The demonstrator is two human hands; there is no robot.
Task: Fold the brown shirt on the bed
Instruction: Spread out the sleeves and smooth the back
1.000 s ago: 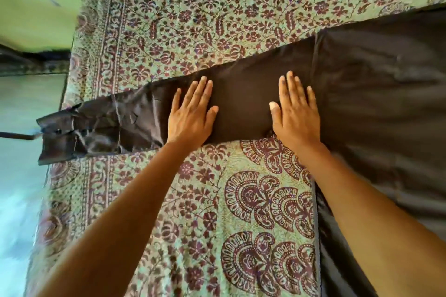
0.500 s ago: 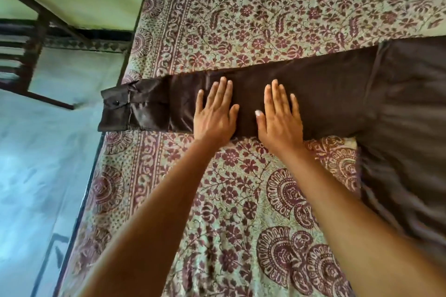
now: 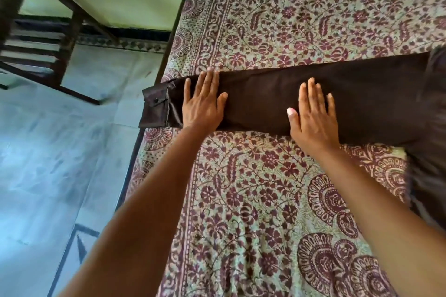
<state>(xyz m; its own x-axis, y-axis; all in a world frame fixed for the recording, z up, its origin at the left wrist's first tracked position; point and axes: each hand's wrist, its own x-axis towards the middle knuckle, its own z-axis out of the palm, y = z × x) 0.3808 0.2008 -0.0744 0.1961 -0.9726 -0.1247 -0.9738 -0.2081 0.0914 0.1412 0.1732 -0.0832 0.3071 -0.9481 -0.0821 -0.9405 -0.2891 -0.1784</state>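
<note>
Inspecting the bed, we find the brown shirt (image 3: 362,94) lying on the patterned bedspread (image 3: 265,200), one sleeve stretched flat with its long axis running left to right across the view. Its buttoned cuff (image 3: 154,108) points left and overhangs the bed's edge above the floor (image 3: 60,152); the shirt body lies at the right, blurred. Our left hand (image 3: 204,106) rests flat just beside the cuff and our right hand (image 3: 313,120) flat at mid-sleeve, well apart, fingers straight, gripping nothing.
</note>
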